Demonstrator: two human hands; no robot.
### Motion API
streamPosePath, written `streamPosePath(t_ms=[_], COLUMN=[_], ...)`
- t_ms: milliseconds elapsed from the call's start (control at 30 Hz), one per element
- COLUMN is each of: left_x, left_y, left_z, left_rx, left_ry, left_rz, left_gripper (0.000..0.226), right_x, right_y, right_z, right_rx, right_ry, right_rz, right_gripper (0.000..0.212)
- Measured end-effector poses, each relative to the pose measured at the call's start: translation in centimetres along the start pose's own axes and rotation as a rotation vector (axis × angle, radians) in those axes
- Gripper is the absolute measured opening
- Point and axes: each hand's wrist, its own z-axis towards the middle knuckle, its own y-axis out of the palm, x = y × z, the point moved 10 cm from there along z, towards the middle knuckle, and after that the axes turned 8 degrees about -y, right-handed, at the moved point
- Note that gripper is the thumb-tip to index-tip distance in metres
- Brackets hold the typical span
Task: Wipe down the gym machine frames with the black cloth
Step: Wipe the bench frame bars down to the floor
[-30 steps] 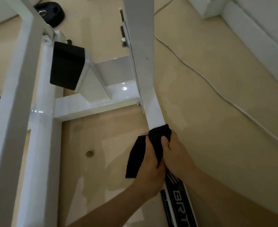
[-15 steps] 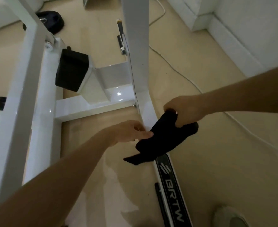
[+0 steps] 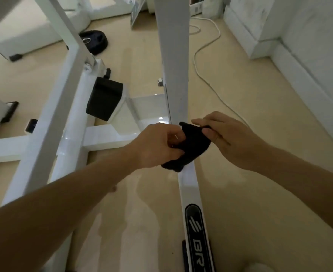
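1. Head view, the room: the floor (image 3: 250,134) is a pale beige, smooth surface with faint lighter streaks and a dull sheen in front of the person. A white wall with a deep white skirting (image 3: 299,79) runs along the right side. A white cable (image 3: 204,75) snakes across the floor between the skirting and the machine.
2. Head view, the machine: the gym machine frame (image 3: 49,114) is glossy white tube. An upright post (image 3: 173,55) rises at the centre, and a base rail (image 3: 190,185) runs from its foot toward the person, bearing a black logo plate (image 3: 198,232). A cross bar (image 3: 102,137) joins the post's foot to the slanted tubes on the left. A black block pad (image 3: 104,99) sits on the frame left of the post. A black weight plate (image 3: 95,42) lies on the floor farther back.
3. Head view, the task's thing: the black cloth (image 3: 191,146) is dark, soft and bunched into a thick wad. It is held between both hands, in front of the post's foot and above the near start of the base rail. Its lower end overlaps the rail, but contact cannot be judged.
4. Head view, the hands: the left hand (image 3: 155,146) grips the cloth's left side with its fingers curled tight round it. The right hand (image 3: 234,142) pinches the cloth's upper right edge between thumb and forefinger.
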Motion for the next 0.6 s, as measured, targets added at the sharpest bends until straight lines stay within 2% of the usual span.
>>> streamPosePath(t_ms=[67, 133, 200, 267, 300, 367, 433, 533, 600], left_x=[1.0, 0.2, -1.0, -1.6, -1.8, -1.9, -1.6, -0.5, 0.6], left_y=[0.7, 1.0, 0.3, -1.3, -2.1, -3.6, -5.1, -8.1, -8.2], left_z=[-0.1, -0.6, -1.2, -1.6, -1.6, -0.7, 0.4, 0.9, -0.2], left_rx=[-0.062, -0.178, -0.287, -0.297, -0.261, -0.138, 0.019, 0.369, 0.591], left_ry=[0.030, -0.048, -0.191, -0.345, -0.394, -0.419, -0.389, -0.332, -0.194], left_rz=[0.321, 0.449, 0.269, -0.030, -0.121, -0.094, 0.117, 0.432, 0.492], left_gripper=[0.017, 0.019, 0.020, 0.022, 0.023, 0.016, 0.017, 0.025, 0.026], right_x=[0.0, 1.1, 2.8, 3.7, 3.9, 3.7, 3.8, 4.8, 4.9], right_y=[-0.9, -1.6, -1.6, -1.7, -2.2, -4.1, -5.8, -6.8, -6.8], right_z=[0.3, 0.6, 0.8, 0.9, 1.1, 1.6, 1.8, 1.8, 1.3], right_rx=[0.103, 0.156, 0.121, 0.066, 0.078, 0.184, 0.315, 0.412, 0.447], right_ry=[-0.006, 0.062, 0.159, 0.188, 0.182, 0.133, 0.101, 0.127, 0.115], right_rz=[0.049, 0.146, 0.316, 0.308, 0.251, 0.164, 0.250, 0.545, 0.530], right_gripper=[0.030, 0.026, 0.030, 0.033, 0.032, 0.024, 0.017, 0.022, 0.025])
